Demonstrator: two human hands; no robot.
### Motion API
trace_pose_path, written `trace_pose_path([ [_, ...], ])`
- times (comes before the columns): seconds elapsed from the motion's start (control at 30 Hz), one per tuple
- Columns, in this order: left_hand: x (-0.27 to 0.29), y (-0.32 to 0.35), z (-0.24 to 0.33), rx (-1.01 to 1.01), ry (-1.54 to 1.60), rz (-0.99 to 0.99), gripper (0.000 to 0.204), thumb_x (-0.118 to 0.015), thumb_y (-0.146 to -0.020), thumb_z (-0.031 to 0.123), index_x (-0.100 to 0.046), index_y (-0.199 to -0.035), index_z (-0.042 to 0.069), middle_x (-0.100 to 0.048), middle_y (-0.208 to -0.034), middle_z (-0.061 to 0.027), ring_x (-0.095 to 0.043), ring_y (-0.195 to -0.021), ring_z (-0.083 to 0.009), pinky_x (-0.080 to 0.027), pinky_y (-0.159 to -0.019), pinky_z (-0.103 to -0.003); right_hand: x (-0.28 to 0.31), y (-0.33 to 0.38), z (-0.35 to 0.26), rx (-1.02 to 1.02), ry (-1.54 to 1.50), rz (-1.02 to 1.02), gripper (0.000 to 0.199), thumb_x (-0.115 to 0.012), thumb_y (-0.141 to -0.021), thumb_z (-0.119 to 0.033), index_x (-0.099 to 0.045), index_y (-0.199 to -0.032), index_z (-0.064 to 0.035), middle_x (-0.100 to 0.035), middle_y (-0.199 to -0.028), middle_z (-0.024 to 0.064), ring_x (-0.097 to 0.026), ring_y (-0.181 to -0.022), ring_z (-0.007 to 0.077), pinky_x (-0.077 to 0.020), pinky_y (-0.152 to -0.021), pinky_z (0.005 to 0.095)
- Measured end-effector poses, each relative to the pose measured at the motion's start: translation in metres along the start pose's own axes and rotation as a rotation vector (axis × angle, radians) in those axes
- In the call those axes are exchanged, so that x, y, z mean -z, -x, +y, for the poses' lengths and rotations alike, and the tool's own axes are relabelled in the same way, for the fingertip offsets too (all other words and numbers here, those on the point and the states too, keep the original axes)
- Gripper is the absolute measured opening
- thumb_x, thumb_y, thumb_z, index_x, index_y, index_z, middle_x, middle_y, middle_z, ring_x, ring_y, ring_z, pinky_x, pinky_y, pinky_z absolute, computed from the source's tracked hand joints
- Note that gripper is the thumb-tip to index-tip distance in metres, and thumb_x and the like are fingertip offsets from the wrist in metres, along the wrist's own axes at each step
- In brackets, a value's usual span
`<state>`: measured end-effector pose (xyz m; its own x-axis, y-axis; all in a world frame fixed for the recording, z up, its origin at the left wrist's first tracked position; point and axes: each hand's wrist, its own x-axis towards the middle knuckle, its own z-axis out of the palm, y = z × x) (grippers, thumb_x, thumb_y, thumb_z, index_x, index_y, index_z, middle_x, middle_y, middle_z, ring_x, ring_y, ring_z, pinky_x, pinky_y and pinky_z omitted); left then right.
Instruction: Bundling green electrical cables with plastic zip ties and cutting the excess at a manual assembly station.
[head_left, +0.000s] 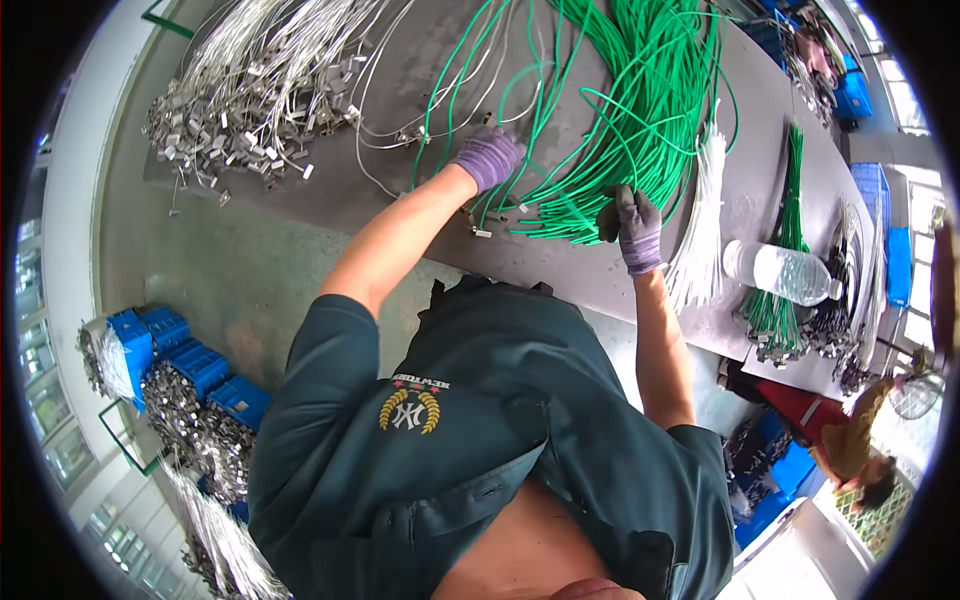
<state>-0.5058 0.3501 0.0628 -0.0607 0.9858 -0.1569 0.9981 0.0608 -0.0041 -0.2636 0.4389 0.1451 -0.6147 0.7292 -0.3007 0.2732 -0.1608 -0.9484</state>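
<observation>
Fingers of the right hand (pixel 638 228) (gloved in purple) are being closed around a gathered bunch of the green cables (pixel 640 110), at the near end of that heap on the grey worktable (pixel 400 200). Left of the heap, the left hand (pixel 487 157) is being curled down onto loose cable ends; whether anything is being pinched cannot be told. Right of the heap, a clear plastic bottle (pixel 780 271) is lying.

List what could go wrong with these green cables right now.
1. The green cables lie in crossing loops, so pulling with the right hand may snag neighbours.
2. The left hand works near the table edge; loose ends could slip off.
3. The water bottle might roll.
</observation>
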Motion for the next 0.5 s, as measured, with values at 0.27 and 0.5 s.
trace_pose_path([
  [0.27, 0.116, -0.001, 0.015, 0.364, 1.748, 0.191, 0.018, -0.061, -0.082, 0.024, -0.064, -0.08, 0.007, -0.062, -0.061, -0.004, -0.049, -0.039, -0.0092, -0.038, -0.037, -0.022, -0.012, -0.007, 0.003, 0.546, 0.182, 0.008, 0.05, -0.041, -0.093, -0.041, -0.053, -0.113, 0.0031, -0.064, -0.09, 0.0083, -0.059, -0.081, 0.013, -0.0451, -0.071, 0.0239],
  [0.5, 0.097, 0.026, 0.023, 0.673, 2.146, 0.577, 0.015, -0.061, -0.082, 0.022, -0.062, -0.078, 0.008, -0.061, -0.06, -0.0035, -0.05, -0.039, -0.0103, -0.035, -0.034, -0.022, -0.04, 0.013, 0.025, 0.06, -0.096, -0.583, 0.032, -0.042, -0.094, -0.027, -0.057, -0.095, 0.0015, -0.055, -0.059, 0.0044, -0.052, -0.05, 0.0102, -0.0435, -0.049, 0.0255],
])
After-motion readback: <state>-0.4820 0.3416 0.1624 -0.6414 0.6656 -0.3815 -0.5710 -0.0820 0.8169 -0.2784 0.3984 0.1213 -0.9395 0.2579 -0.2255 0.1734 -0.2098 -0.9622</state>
